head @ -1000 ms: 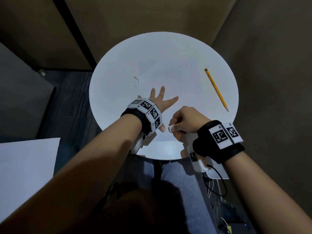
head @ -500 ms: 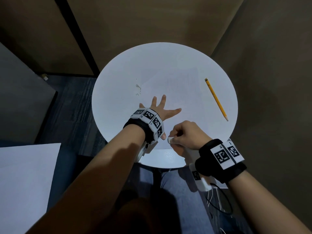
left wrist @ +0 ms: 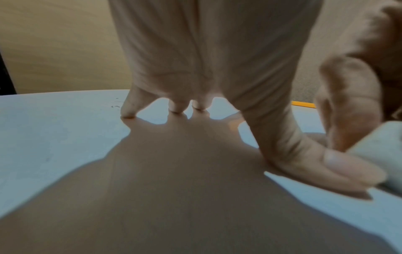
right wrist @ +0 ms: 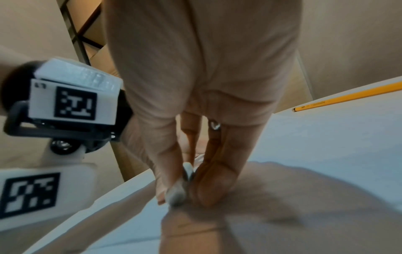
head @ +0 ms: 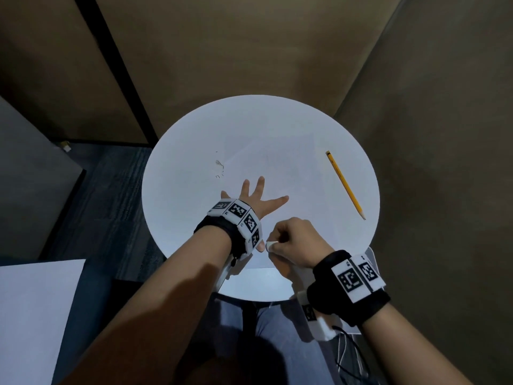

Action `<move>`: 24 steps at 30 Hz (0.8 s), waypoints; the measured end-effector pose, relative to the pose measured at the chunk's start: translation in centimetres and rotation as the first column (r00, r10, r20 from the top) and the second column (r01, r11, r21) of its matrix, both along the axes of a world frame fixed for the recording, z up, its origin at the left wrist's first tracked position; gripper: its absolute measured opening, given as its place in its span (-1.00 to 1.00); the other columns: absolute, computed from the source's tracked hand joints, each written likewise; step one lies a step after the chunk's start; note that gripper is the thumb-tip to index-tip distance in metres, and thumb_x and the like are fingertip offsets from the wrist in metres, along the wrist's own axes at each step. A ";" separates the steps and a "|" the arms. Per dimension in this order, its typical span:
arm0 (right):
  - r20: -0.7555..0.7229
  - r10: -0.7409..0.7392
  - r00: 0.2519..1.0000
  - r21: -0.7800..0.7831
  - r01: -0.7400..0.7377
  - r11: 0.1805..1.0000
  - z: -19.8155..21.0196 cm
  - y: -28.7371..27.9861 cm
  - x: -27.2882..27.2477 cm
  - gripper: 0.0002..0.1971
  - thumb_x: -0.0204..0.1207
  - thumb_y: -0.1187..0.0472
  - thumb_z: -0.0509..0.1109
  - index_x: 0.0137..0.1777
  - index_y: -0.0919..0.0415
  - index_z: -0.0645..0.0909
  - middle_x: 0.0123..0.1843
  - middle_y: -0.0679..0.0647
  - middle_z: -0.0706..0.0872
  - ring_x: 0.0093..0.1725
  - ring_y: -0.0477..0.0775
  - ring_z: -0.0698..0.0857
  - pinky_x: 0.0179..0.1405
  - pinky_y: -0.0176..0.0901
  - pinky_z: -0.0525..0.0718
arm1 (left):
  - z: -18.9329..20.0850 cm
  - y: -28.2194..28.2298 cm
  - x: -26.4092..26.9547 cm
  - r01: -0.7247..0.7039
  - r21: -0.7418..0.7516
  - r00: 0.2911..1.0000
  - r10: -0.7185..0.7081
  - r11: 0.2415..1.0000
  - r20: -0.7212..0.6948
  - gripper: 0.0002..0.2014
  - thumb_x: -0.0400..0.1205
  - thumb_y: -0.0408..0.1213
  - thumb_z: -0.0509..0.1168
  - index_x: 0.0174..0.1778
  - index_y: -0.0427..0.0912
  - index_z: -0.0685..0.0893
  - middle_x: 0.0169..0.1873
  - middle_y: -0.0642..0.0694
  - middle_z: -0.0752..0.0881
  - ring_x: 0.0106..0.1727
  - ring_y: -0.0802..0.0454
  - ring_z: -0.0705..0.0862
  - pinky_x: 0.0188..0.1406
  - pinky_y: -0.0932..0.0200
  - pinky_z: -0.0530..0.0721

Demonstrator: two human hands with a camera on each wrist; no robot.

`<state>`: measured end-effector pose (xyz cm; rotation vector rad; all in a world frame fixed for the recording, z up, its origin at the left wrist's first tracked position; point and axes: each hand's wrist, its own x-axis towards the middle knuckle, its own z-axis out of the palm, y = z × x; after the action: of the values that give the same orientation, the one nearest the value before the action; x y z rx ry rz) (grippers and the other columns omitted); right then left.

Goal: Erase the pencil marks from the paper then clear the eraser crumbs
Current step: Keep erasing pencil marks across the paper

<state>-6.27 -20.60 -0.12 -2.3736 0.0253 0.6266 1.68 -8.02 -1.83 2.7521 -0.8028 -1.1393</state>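
Observation:
A white sheet of paper lies on the round white table; its pencil marks are too faint to see. My left hand presses flat on the paper with its fingers spread. Just to its right, my right hand pinches a small white eraser between thumb and fingers, at the paper's near part beside my left thumb. In the left wrist view the eraser touches that thumb. It shows blurred in the right wrist view. Dark eraser crumbs lie left of the paper.
A yellow pencil lies on the table's right side, tip toward me. A second white surface stands lower left. Brown walls close in behind and to the right of the table. My legs are under its near edge.
The head view has tilted, so the table sits lower in frame. My left hand stays flat on the paper. The right hand's eraser has edged slightly closer to my left thumb.

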 end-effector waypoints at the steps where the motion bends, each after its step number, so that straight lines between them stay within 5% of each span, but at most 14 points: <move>1: -0.026 0.034 0.999 0.000 -0.034 0.999 0.0 0.0 -0.1 -0.97 0.45 0.30 0.42 -0.20 0.24 0.68 -0.23 0.01 0.71 -0.31 -0.16 0.60 -0.41 -0.48 0.46 | 0.1 0.0 0.0 0.002 -0.001 1.000 -0.002 1.000 -0.001 0.28 0.25 -0.05 0.66 0.57 0.43 -0.24 0.57 -0.16 -0.52 0.57 -0.37 -0.46 0.28 -0.74 -0.13; 7: 0.069 -0.084 0.994 0.029 0.082 0.996 -0.3 -0.5 -0.1 -0.93 0.48 0.25 0.42 -0.16 0.24 0.70 -0.17 0.02 0.75 -0.25 -0.15 0.61 -0.36 -0.53 0.47 | -0.1 0.0 0.2 0.010 -0.007 1.000 -0.010 1.000 0.006 0.26 0.27 -0.05 0.65 0.58 0.42 -0.24 0.57 -0.16 -0.52 0.57 -0.37 -0.46 0.30 -0.72 -0.13; 12: -0.047 0.040 0.998 0.031 -0.039 0.999 -0.2 -0.9 -0.6 -0.97 0.44 0.26 0.46 -0.20 0.19 0.72 -0.22 -0.03 0.74 -0.28 -0.19 0.63 -0.33 -0.52 0.50 | -0.5 0.2 0.2 0.004 -0.020 1.000 -0.004 1.000 0.022 0.25 0.28 -0.04 0.64 0.58 0.43 -0.23 0.57 -0.15 -0.52 0.57 -0.36 -0.45 0.29 -0.72 -0.13; 16: 0.078 -0.061 0.995 0.023 0.059 0.998 -0.6 -0.9 -0.6 -0.94 0.47 0.20 0.44 -0.20 0.16 0.69 -0.26 -0.10 0.68 -0.29 -0.23 0.60 -0.39 -0.57 0.48 | -0.4 0.2 0.1 0.007 -0.015 1.000 -0.007 1.000 0.026 0.25 0.28 -0.01 0.64 0.58 0.43 -0.24 0.57 -0.15 -0.51 0.58 -0.35 -0.44 0.30 -0.71 -0.12; 20: -0.062 0.066 0.996 0.032 -0.064 0.997 -0.2 -0.9 -0.8 -0.94 0.43 0.22 0.49 -0.20 0.21 0.73 -0.22 0.02 0.76 -0.27 -0.14 0.65 -0.27 -0.43 0.57 | -0.2 0.3 0.1 0.011 -0.014 0.999 -0.011 1.000 0.040 0.26 0.27 -0.03 0.64 0.58 0.42 -0.24 0.58 -0.16 -0.50 0.58 -0.36 -0.43 0.29 -0.73 -0.10; 24: 0.089 -0.056 0.994 0.035 0.053 0.998 -0.5 -0.8 -0.3 -0.93 0.46 0.21 0.46 -0.24 0.14 0.69 -0.33 -0.13 0.67 -0.32 -0.29 0.58 -0.41 -0.59 0.47 | 0.3 0.1 0.0 0.015 0.010 0.999 -0.015 1.000 0.028 0.24 0.30 -0.02 0.63 0.58 0.41 -0.25 0.57 -0.17 -0.51 0.58 -0.36 -0.43 0.31 -0.71 -0.08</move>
<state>-6.60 -21.45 -0.59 -2.3585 0.0401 0.4897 1.69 -7.92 -1.55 2.7805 -0.8247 -1.1126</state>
